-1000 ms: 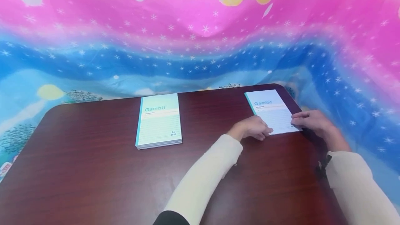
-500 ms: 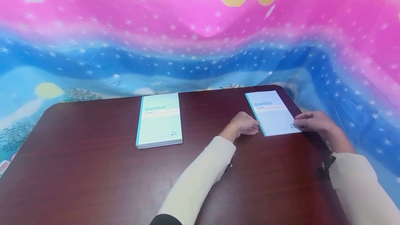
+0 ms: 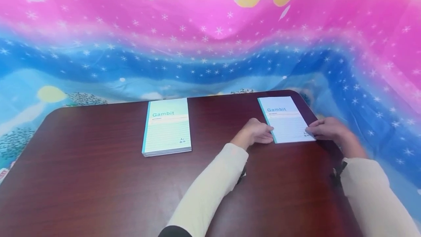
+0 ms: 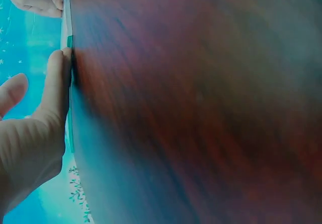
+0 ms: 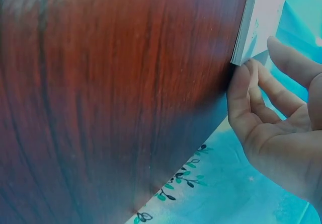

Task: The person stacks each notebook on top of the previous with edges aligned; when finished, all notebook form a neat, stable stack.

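At the table's far right corner lies a white notebook (image 3: 285, 120) with a teal spine and "Gambit" on its cover. Layered edges under its cover show in the right wrist view, like a thin stack. My left hand (image 3: 254, 131) touches the spine side with extended fingers (image 4: 55, 83), its thumb held apart. At the opposite side, my right hand (image 3: 329, 130) rests its fingertips (image 5: 241, 80) against the notebook's near right corner, with the thumb over the cover and no clear pinch. To the left lies a stack of similar notebooks (image 3: 167, 127).
The dark brown wooden table (image 3: 108, 185) has rounded far corners. A pink and blue patterned cloth (image 3: 204, 46) hangs behind it and along the right side. The right notebook lies close to the table's right edge.
My left hand has moved left from the notebook's near edge to its spine side. The right hand has shifted only slightly at the right corner, and the notebook's near end has moved slightly left.
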{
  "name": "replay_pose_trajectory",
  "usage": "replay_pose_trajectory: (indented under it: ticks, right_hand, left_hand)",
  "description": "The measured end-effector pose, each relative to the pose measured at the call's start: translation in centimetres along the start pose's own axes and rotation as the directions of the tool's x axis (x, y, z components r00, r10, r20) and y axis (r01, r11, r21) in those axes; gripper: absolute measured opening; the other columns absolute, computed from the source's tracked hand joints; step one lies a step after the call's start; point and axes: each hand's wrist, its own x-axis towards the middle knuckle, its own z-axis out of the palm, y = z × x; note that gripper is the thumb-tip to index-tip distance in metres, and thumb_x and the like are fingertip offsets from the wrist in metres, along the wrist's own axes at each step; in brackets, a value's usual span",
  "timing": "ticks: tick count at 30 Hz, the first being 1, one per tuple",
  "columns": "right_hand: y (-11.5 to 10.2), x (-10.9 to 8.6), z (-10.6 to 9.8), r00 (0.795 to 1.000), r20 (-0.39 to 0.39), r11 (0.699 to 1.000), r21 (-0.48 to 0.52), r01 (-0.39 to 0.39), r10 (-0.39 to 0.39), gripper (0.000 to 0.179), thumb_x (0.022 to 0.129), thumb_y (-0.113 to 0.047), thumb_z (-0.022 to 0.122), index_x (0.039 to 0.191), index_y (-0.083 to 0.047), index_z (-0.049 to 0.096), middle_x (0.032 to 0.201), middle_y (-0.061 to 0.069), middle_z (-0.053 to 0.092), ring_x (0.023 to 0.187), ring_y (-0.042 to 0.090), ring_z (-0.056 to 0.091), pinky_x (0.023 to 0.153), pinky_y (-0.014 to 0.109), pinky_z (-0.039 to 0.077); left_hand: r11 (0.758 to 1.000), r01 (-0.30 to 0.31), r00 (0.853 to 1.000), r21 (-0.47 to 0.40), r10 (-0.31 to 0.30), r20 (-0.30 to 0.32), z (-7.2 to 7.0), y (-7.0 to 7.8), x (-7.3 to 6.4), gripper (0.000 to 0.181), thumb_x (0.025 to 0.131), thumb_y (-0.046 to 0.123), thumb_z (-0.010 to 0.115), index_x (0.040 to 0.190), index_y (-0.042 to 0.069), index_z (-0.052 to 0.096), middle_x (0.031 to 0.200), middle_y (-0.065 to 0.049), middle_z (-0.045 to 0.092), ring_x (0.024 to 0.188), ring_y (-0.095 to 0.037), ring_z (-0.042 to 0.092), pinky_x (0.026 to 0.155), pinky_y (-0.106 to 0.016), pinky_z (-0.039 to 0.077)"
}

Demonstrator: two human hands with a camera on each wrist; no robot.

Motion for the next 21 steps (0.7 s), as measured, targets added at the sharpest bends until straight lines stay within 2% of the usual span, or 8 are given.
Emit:
replay_pose_trajectory:
  ticks: [3,8,13,18,21]
  right_hand:
    - [-0.3,0.4,0.1,1.000,0.007,1.000,0.000,0.003,-0.003,0.053,0.100,-0.022,0.066,0.130,0.020,0.054,0.116,0.018,0.064,0.091,0.012,0.064,0.084,0.030,0.059]
    - [-0.8,0.7,0.2,1.000,0.030,1.000,0.005,-0.003,0.002,0.050,0.102,-0.020,0.063,0.130,0.020,0.052,0.117,0.021,0.063,0.097,0.020,0.063,0.088,0.035,0.059]
    - [-0.5,0.5,-0.2,0.999,0.046,1.000,-0.015,-0.008,0.009,0.049,0.103,-0.017,0.061,0.130,0.021,0.049,0.115,0.020,0.059,0.096,0.020,0.058,0.081,0.028,0.057]
    - [0.1,0.1,-0.4,0.999,0.039,0.999,0.032,-0.020,0.019,0.045,0.103,-0.016,0.060,0.129,0.020,0.050,0.101,0.009,0.057,0.088,0.015,0.055,0.076,0.026,0.055]
    - [0.3,0.1,-0.2,0.999,0.041,0.997,0.069,-0.021,0.018,0.041,0.104,-0.013,0.058,0.128,0.019,0.051,0.102,0.009,0.054,0.088,0.015,0.054,0.077,0.027,0.056]
  left_hand:
    - [1.000,0.007,1.000,-0.014,-0.007,0.010,-0.2,0.0,0.3,0.017,0.095,0.004,0.070,0.103,-0.008,0.063,0.091,-0.024,0.070,0.094,-0.036,0.073,0.084,-0.043,0.060]
    - [0.999,0.004,1.000,0.035,-0.005,0.016,-0.2,0.2,0.3,0.020,0.094,0.007,0.072,0.104,-0.007,0.063,0.093,-0.020,0.066,0.094,-0.033,0.072,0.086,-0.040,0.060]
    - [0.999,0.026,0.999,0.036,-0.027,0.024,0.1,0.2,0.1,0.021,0.094,0.008,0.073,0.106,-0.007,0.064,0.095,-0.020,0.066,0.096,-0.033,0.072,0.088,-0.041,0.059]
    - [0.999,0.010,1.000,0.050,-0.010,-0.011,0.7,0.2,-0.2,0.019,0.095,0.008,0.071,0.106,-0.007,0.066,0.094,-0.019,0.068,0.095,-0.032,0.072,0.087,-0.041,0.059]
    - [1.000,0.009,0.999,0.025,-0.008,-0.042,0.7,0.0,-0.2,0.014,0.096,0.004,0.068,0.104,-0.007,0.066,0.091,-0.019,0.069,0.092,-0.032,0.074,0.084,-0.041,0.060]
